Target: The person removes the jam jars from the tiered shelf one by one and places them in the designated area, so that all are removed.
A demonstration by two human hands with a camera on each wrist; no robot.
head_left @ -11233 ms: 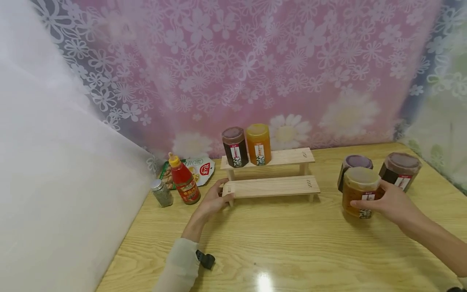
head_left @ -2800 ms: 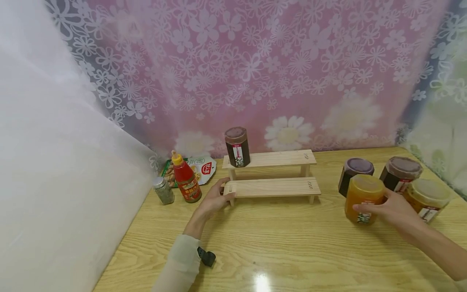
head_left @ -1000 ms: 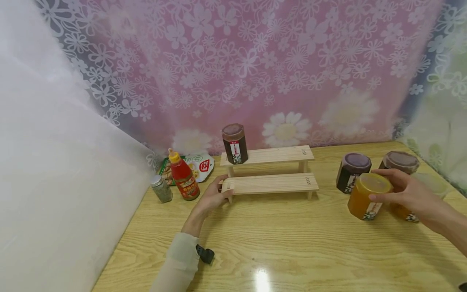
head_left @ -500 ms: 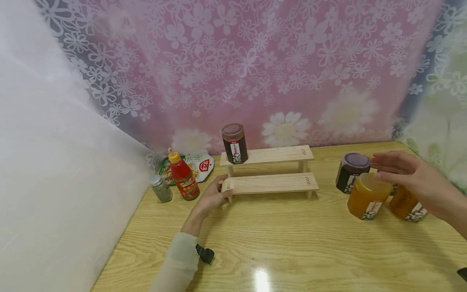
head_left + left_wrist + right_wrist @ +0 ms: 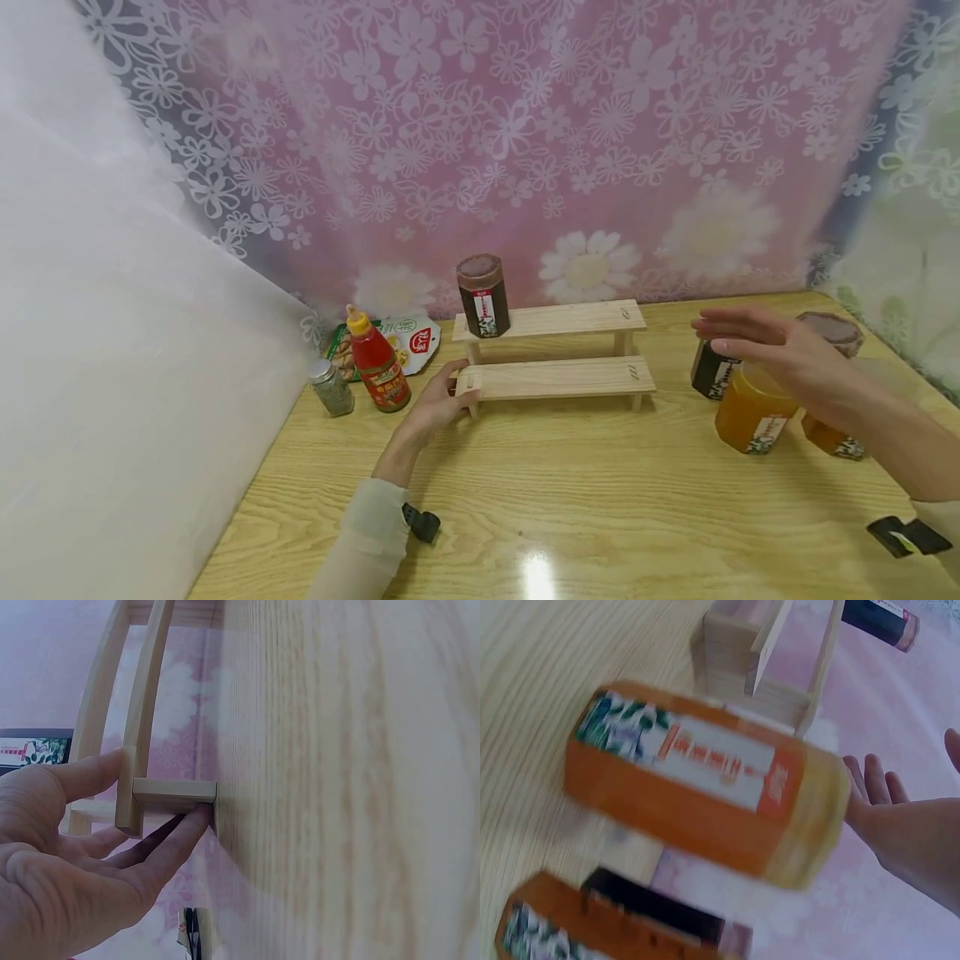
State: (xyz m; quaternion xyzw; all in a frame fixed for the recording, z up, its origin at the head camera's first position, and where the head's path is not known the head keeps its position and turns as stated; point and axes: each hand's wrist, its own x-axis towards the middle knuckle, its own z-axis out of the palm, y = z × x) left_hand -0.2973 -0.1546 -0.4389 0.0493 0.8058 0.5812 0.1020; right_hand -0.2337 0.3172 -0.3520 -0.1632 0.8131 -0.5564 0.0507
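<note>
My left hand [image 5: 435, 404] grips the left end of a two-step wooden shelf [image 5: 555, 379]. In the left wrist view its thumb presses the lower board and its fingers reach behind the end leg [image 5: 176, 790]. A dark jar [image 5: 483, 312] stands upright on the upper step's left end. My right hand [image 5: 787, 350] hovers with straight fingers above the jars at right, holding nothing. Below it is a yellow-orange jar of honey [image 5: 750, 421], apart from the fingers in the right wrist view. A dark jar [image 5: 708, 371] is partly hidden behind the hand.
Behind the right forearm are an amber jar [image 5: 828, 435] and a brown-lidded jar [image 5: 832, 327]. Left of the shelf stand a red sauce bottle [image 5: 381, 371] and a small shaker [image 5: 332, 390], with a food pouch [image 5: 416, 346] behind. A flowered curtain [image 5: 510, 150] hangs at the back.
The yellow-orange jar left the upper step earlier and now stands at right. My right hand has let go of it and moved left above the jars. My left hand has stayed on the shelf.
</note>
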